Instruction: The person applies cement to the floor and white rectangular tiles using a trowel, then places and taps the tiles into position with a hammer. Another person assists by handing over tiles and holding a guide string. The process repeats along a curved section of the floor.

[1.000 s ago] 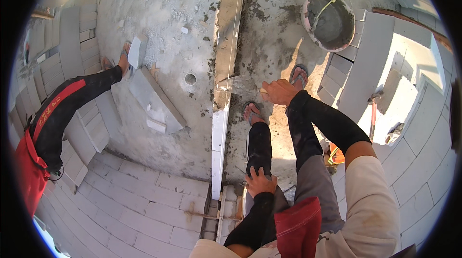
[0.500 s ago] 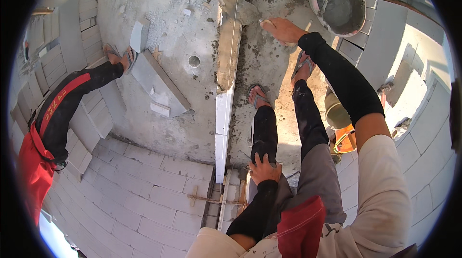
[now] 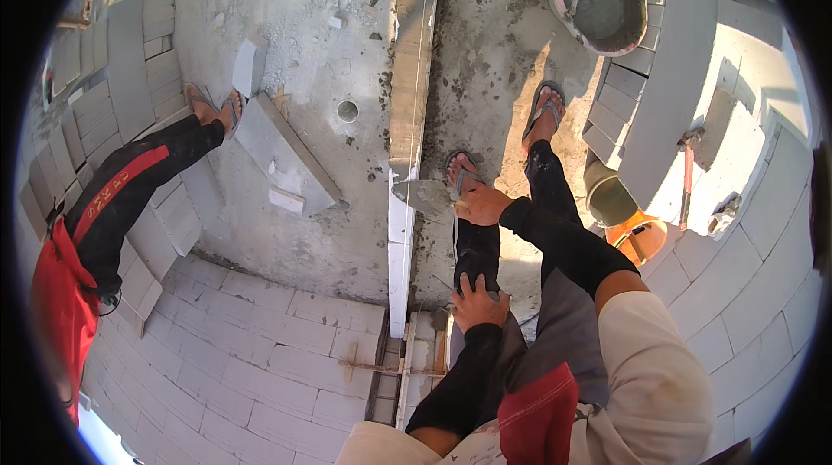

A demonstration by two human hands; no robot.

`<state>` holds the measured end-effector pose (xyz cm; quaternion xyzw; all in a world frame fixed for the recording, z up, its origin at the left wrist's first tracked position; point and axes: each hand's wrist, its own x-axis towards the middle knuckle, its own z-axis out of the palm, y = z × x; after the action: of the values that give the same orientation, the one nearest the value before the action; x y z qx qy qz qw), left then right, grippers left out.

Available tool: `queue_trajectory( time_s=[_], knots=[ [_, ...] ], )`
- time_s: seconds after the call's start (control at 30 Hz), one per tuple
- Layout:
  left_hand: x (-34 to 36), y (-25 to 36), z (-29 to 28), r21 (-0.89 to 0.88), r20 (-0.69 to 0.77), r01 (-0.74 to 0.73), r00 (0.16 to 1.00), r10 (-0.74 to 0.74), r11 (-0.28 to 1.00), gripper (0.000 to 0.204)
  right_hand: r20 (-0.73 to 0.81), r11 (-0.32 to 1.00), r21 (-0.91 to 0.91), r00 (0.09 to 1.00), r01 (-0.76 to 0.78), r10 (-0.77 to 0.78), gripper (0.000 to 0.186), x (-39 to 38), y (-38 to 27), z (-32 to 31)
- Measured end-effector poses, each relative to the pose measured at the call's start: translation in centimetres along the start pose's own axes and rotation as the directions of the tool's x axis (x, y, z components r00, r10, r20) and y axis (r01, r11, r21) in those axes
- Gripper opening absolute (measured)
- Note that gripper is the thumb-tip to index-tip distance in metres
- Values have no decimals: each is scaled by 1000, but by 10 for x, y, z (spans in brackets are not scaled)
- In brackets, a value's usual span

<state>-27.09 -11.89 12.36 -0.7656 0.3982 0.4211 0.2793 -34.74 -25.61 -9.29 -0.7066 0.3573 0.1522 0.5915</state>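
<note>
My right hand is closed around the handle of a trowel, most of it hidden in the fist. Its grey blade lies across the edge of a narrow row of pale blocks. Wet mortar coats the top of the row's far stretch, while the nearer part is bare white. A thin taut string runs along the row. With fingers spread, my left hand rests on my left knee and holds nothing.
A bucket of grey mortar stands at far right. Near it are stacked blocks, a hammer, a dark bucket and an orange container. At left stands another person beside a leaning slab. A block wall lies below.
My right hand has swung the trowel from the far end back toward me, down to the bare white part of the row. My left hand stays on the knee.
</note>
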Motion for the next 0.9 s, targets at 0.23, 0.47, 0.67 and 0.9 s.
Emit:
queue_trajectory(
  time_s=[0.23, 0.47, 0.67, 0.9],
  knots=[
    [2, 3, -6, -3, 25, -10, 1000, 10, 1000, 67, -379, 980, -121, 920, -155, 99, 44, -45, 9, -153],
    [6, 20, -8, 25, 14, 52, 999, -53, 998, 67, -749, 841, -462, 632, -281, -201, 32, 37, 60, -384],
    [10, 40, -14, 46, 2, 92, 996, -92, 995, 65, -710, 727, -595, 648, -342, -276, 29, 83, 102, -508],
    [14, 57, -28, 108, 41, 55, 997, -60, 993, 63, -887, 873, -162, 455, -459, 75, 37, -137, 55, -415]
  ],
)
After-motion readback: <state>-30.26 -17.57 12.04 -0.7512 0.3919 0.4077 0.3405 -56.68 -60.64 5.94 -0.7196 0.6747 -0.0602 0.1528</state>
